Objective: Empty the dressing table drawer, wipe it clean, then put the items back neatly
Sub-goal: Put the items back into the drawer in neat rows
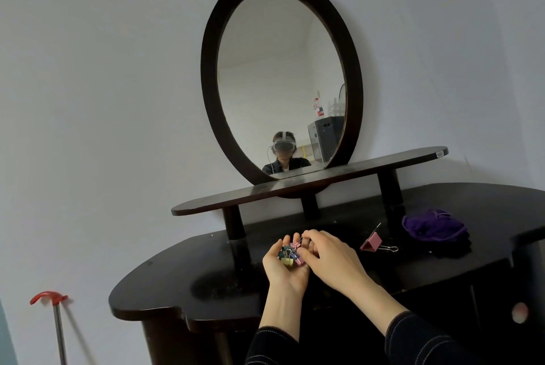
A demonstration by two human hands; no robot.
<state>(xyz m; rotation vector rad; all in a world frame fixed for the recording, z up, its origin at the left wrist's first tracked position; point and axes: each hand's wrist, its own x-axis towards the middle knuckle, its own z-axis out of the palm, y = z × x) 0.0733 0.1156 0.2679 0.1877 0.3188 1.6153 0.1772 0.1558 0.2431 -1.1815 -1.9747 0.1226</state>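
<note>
My left hand (284,268) is cupped palm up over the dark dressing table top (182,270) and holds a small pile of coloured binder clips (290,254). My right hand (331,255) reaches over it from the right, and its fingertips pinch a pink clip at the top of the pile. A larger pink binder clip (374,243) lies on the table top to the right of my hands. A crumpled purple cloth (432,226) sits further right. The drawer itself is not in view.
A raised dark shelf (309,184) on three posts crosses the back of the table, with an oval mirror (281,81) above it. A cabinet door with a pale round knob (519,312) is at the lower right. A red-handled stick (51,305) leans at the far left.
</note>
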